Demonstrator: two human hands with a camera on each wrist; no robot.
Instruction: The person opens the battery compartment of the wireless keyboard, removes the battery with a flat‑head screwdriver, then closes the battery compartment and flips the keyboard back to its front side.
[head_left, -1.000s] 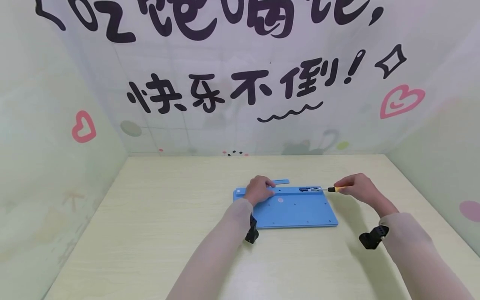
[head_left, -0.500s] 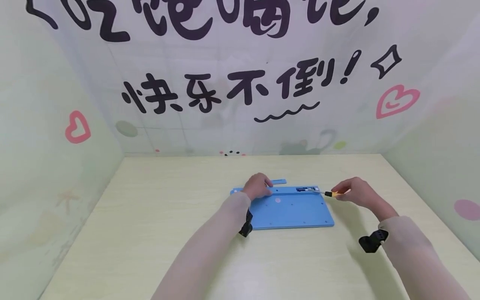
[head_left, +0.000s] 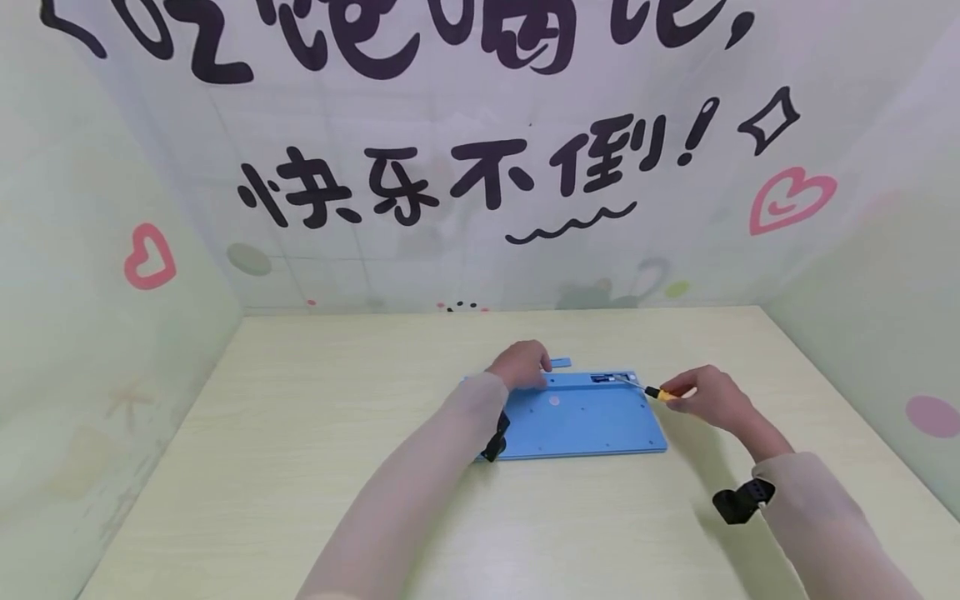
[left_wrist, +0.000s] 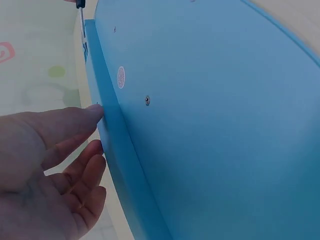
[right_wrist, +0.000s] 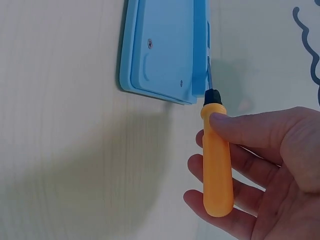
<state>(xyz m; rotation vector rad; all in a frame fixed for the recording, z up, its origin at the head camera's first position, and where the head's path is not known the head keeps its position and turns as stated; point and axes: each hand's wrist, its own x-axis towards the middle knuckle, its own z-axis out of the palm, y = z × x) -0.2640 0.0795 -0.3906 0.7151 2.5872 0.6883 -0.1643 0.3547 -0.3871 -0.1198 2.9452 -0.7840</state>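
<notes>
A blue keyboard (head_left: pixel 585 425) seems to lie face down, with screws, round pads and a raised ridge along its far edge. Near the ridge's right end is an open compartment (head_left: pixel 602 378) with dark and metallic parts inside. My left hand (head_left: pixel 519 365) grips the ridge, thumb on the ridge and the other fingers curled behind it. My right hand (head_left: pixel 712 398) holds a screwdriver (right_wrist: pixel 217 165) by its yellow handle, between thumb and fingers. Its metal shaft slants into the compartment; the tip is too small to make out.
Behind the keyboard lies a small blue cover (head_left: pixel 561 362) with a slot, partly hidden by the left hand. Pale wood-grain table (head_left: pixel 300 417) surrounds the keyboard. A printed cloth wall (head_left: pixel 420 258) stands at the back, with side walls left and right.
My right hand has come down towards me, so the screwdriver has gone from nearly level to slanted, its handle lower. My left hand stays on the ridge. The head view has shifted slightly.
</notes>
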